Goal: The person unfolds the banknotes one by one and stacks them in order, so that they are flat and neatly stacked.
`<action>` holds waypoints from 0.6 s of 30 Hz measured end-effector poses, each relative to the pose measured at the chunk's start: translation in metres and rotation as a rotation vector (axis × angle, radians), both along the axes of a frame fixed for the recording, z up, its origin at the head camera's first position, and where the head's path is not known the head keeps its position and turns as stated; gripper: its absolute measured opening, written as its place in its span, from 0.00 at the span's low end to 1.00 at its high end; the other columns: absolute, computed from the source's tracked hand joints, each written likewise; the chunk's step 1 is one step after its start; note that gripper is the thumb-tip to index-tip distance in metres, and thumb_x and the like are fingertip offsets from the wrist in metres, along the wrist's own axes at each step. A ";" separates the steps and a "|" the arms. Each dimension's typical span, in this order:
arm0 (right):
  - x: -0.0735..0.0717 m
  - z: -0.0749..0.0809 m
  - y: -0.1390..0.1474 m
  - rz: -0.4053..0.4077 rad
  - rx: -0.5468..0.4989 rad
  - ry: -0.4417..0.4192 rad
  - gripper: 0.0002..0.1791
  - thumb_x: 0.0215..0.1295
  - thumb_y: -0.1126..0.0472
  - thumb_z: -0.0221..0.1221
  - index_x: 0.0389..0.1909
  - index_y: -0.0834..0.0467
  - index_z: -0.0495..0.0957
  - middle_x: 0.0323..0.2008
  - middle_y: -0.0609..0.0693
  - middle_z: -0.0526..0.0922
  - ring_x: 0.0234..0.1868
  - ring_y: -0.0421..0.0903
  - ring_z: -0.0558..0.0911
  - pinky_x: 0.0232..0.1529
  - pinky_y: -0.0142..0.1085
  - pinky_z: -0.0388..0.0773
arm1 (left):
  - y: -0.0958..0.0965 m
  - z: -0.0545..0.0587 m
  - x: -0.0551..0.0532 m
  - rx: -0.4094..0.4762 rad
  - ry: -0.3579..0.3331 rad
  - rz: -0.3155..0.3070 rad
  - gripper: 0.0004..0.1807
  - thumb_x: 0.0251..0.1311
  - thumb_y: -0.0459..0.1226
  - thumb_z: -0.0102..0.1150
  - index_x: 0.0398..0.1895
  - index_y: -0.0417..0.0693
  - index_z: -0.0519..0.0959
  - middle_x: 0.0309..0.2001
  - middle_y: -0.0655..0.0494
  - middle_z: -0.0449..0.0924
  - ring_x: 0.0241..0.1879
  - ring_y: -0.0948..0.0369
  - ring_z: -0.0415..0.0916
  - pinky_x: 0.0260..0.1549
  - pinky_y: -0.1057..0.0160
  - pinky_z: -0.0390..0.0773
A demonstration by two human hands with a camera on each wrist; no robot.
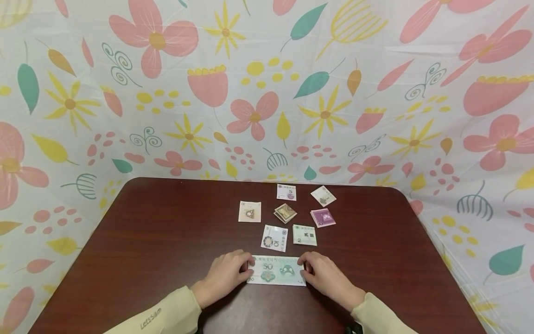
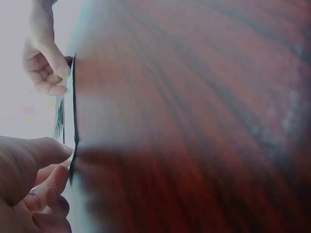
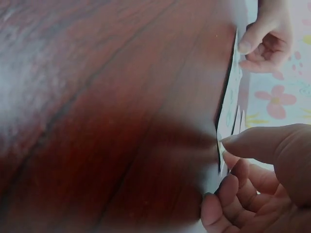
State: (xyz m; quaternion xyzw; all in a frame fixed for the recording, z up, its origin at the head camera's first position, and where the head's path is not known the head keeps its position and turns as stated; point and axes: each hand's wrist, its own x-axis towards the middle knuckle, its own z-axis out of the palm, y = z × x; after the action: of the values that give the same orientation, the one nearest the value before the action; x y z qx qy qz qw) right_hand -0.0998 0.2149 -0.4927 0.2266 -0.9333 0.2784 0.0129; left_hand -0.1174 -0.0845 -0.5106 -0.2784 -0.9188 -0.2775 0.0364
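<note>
Dark red-brown wooden tabletop [image 1: 146, 241]: toward its six o'clock my feed shows a pale-green rectangular paper 50 note [image 1: 276, 270], probably light, limp, best held by its short ends, which left hand [image 1: 227, 273] pinches at nine o'clock, right hand [image 1: 328, 277] at three.

Left sleeve [image 1: 171, 311], 7 o'clock: pale beige, dark lettering [image 1: 151, 318] running lengthwise. Right sleeve [image 1: 381, 316], 5 o'clock: same beige, small black piece [image 1: 355, 328] at cuff [image 1: 364, 305].
</note>
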 end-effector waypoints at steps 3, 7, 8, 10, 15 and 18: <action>-0.001 0.001 0.003 0.004 0.011 0.000 0.10 0.59 0.70 0.70 0.39 0.57 0.82 0.26 0.38 0.68 0.27 0.32 0.67 0.29 0.30 0.69 | 0.000 -0.001 0.000 0.006 0.013 0.002 0.07 0.56 0.35 0.74 0.36 0.52 0.84 0.27 0.68 0.73 0.25 0.72 0.71 0.24 0.66 0.71; -0.002 0.001 0.005 0.024 0.022 -0.010 0.11 0.59 0.68 0.70 0.40 0.56 0.82 0.28 0.38 0.68 0.29 0.32 0.68 0.30 0.30 0.69 | -0.002 -0.003 0.000 0.018 0.016 0.004 0.07 0.57 0.34 0.73 0.35 0.53 0.85 0.27 0.68 0.74 0.26 0.72 0.72 0.24 0.66 0.72; -0.002 0.000 0.006 0.031 0.025 -0.013 0.11 0.60 0.68 0.70 0.41 0.56 0.82 0.28 0.38 0.68 0.30 0.32 0.68 0.30 0.30 0.69 | -0.003 -0.003 0.000 0.020 0.014 0.006 0.06 0.57 0.34 0.73 0.35 0.53 0.85 0.27 0.68 0.74 0.26 0.72 0.72 0.24 0.66 0.72; -0.002 0.000 0.007 0.040 0.026 -0.016 0.11 0.60 0.67 0.70 0.41 0.55 0.82 0.29 0.39 0.68 0.30 0.33 0.68 0.31 0.30 0.69 | -0.006 -0.004 -0.001 0.023 0.016 0.010 0.06 0.58 0.34 0.73 0.33 0.55 0.85 0.27 0.69 0.75 0.26 0.73 0.72 0.24 0.67 0.72; -0.002 -0.001 0.010 0.049 0.026 -0.008 0.11 0.60 0.67 0.71 0.42 0.54 0.81 0.29 0.39 0.67 0.30 0.33 0.67 0.32 0.31 0.69 | -0.012 -0.003 -0.009 0.019 0.033 0.068 0.07 0.58 0.36 0.74 0.30 0.58 0.85 0.27 0.70 0.75 0.26 0.72 0.73 0.23 0.66 0.72; -0.002 -0.002 0.010 0.046 0.022 -0.008 0.12 0.60 0.67 0.71 0.42 0.54 0.81 0.29 0.39 0.67 0.30 0.32 0.67 0.32 0.31 0.69 | -0.014 0.000 -0.022 0.028 0.030 0.136 0.05 0.59 0.37 0.73 0.32 0.58 0.85 0.28 0.70 0.75 0.25 0.70 0.74 0.24 0.64 0.73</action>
State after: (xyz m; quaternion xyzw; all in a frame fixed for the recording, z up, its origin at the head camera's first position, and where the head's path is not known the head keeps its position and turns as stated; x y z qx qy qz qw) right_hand -0.1017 0.2253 -0.4943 0.2469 -0.9309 0.2693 0.0003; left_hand -0.1392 -0.0984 -0.5106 -0.2190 -0.9310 -0.2828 0.0729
